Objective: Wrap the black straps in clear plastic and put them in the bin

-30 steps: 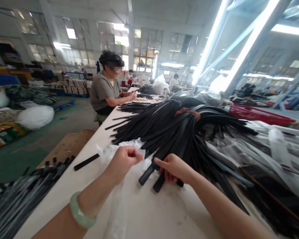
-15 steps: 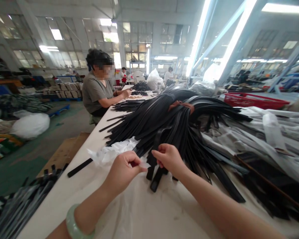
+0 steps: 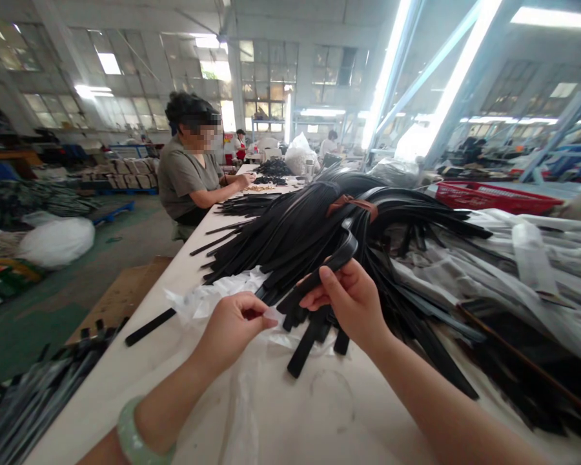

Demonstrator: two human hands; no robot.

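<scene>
My left hand (image 3: 239, 326) pinches the edge of a thin white plastic sleeve (image 3: 244, 413) that trails down over the pale table (image 3: 314, 420). To its right, my right hand (image 3: 351, 300) is closed on one black strap (image 3: 347, 248), thumb on top; the strap's upper part bends in a loop. Behind both hands a large bundle of black straps (image 3: 281, 226) lies fanned out, bound with a brown tie (image 3: 353, 205). Crumpled white plastic (image 3: 223, 294) sits just beyond my left hand.
A single black strap (image 3: 150, 327) lies near the table's left edge. Plastic-wrapped straps (image 3: 43, 400) stand below at left. A seated person (image 3: 188, 168) works farther along the table. At right are white sleeves (image 3: 527, 258) and a red basket (image 3: 498, 197).
My right hand has moved slightly right and taken hold of a black strap, raising part of it. My left hand has shifted a little left with the plastic.
</scene>
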